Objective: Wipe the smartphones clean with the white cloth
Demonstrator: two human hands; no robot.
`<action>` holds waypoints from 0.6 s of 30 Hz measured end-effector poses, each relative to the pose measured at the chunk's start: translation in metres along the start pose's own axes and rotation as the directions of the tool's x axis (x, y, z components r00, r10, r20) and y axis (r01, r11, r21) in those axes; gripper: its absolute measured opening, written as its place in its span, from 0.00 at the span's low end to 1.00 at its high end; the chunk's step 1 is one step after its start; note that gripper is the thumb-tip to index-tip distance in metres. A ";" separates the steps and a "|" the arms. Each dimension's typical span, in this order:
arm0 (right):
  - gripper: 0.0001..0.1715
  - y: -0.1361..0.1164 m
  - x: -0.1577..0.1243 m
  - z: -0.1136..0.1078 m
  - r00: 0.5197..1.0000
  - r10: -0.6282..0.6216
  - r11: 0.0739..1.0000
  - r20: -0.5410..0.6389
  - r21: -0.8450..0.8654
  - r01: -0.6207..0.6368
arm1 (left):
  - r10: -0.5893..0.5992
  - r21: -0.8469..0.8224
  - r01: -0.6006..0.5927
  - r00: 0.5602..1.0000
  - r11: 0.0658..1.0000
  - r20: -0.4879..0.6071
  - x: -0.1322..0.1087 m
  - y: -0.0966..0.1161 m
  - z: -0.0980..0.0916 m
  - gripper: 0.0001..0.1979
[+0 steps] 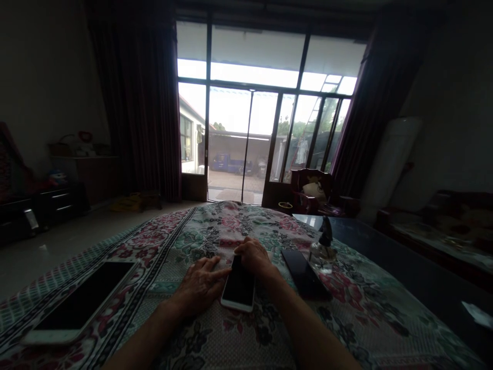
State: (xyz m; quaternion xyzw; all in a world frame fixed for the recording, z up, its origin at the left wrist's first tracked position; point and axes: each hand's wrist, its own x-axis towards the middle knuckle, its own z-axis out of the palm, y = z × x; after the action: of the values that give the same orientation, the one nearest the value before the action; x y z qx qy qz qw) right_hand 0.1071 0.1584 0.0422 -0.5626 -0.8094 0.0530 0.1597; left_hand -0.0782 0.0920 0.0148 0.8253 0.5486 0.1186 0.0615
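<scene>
A white-edged phone (239,286) lies screen up on a floral cloth (215,231) in front of me. My right hand (254,255) curls over the phone's far end, fingers bent around its top edge. My left hand (200,285) lies flat on the cloth beside the phone's left edge, fingers stretched out and touching it. A second, dark phone (305,273) lies just right of my right wrist. A larger white-framed tablet (82,300) rests at the left of the cloth.
A small glass bottle with a dark top (323,249) stands right of the dark phone. A dark glossy table (400,262) adjoins on the right. Glass doors (246,139), curtains, an armchair (311,190) and low cabinets (57,198) fill the room beyond.
</scene>
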 end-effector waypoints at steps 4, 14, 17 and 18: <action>0.19 0.002 -0.002 -0.003 1.000 0.015 1.000 -0.011 0.019 -0.015 | 0.001 0.003 -0.001 1.000 1.000 0.000 -0.001 0.001 -0.001 0.20; 0.21 0.010 0.000 -0.004 0.991 0.079 0.997 -0.108 0.022 -0.077 | 0.018 -0.011 -0.018 0.999 1.000 -0.027 -0.002 0.002 0.001 0.20; 0.18 0.011 -0.001 -0.005 0.991 0.110 0.994 -0.070 -0.007 -0.111 | 0.016 -0.019 -0.016 0.999 1.000 -0.029 -0.002 0.002 0.002 0.20; 0.17 0.010 -0.002 -0.005 0.992 0.110 0.994 -0.059 -0.017 -0.112 | 0.018 -0.020 -0.019 0.999 1.000 -0.028 -0.002 0.001 0.002 0.20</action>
State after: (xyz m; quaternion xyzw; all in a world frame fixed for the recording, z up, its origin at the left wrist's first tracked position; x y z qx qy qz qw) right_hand 0.1187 0.1600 0.0442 -0.6096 -0.7723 0.0373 0.1745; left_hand -0.0771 0.0897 0.0130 0.8280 0.5405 0.1361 0.0609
